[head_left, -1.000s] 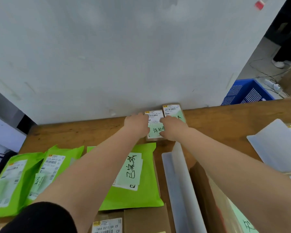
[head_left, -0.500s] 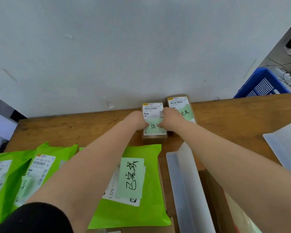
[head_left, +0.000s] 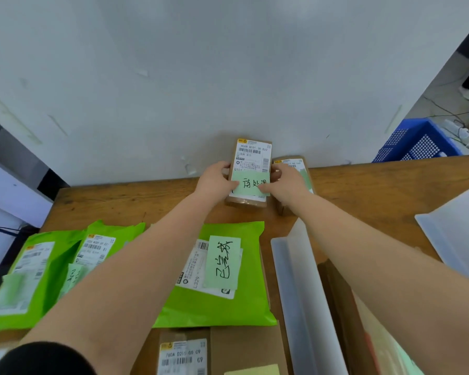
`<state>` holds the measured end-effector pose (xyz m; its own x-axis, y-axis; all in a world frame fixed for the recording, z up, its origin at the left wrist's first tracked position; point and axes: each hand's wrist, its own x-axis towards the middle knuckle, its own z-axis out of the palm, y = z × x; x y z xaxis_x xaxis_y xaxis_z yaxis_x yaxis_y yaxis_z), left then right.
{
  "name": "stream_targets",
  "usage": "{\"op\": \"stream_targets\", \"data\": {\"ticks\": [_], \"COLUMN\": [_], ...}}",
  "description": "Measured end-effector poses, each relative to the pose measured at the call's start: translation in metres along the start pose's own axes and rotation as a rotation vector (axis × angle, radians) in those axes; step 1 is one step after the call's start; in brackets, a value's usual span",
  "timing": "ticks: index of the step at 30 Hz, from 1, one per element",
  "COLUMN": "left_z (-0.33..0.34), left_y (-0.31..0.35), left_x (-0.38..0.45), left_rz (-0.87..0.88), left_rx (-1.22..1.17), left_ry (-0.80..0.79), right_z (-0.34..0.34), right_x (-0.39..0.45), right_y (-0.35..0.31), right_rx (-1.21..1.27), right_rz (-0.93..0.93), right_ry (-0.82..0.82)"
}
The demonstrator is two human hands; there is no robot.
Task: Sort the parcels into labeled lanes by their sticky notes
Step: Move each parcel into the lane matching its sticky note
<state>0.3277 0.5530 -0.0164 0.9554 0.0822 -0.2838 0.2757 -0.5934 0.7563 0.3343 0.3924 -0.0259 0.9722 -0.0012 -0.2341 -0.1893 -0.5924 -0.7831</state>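
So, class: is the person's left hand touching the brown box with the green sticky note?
Touching. The head view shows the left hand gripping the brown box's left edge, thumb on its green sticky note.

The wooden tabletop point(head_left: 377, 190) runs to the wall. Green mailers point(head_left: 220, 307) lie from nine to six o'clock, a small brown box point(head_left: 295, 163) at twelve, translucent dividers point(head_left: 303, 280) at three and four.

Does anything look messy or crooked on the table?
A little. The two green mailer bags on the left overlap each other at a slant instead of lying neatly. The green bag in the middle lies fairly straight. The small brown box is tilted only because both hands, left and right, hold it.
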Motion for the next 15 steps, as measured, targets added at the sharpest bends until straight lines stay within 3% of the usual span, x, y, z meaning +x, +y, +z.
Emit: {"op": "stream_targets", "data": {"ticks": [15], "left_z": [-0.036], "left_y": [0.073], "left_x": [-0.21], "left_rz": [0.188], "left_rx": [-0.297], "left_ry": [0.31], "right_z": [-0.082], "right_x": [-0.181], "right_y": [-0.058], "right_rx": [0.247], "right_rz": [-0.296], "right_ry": [0.083]}}
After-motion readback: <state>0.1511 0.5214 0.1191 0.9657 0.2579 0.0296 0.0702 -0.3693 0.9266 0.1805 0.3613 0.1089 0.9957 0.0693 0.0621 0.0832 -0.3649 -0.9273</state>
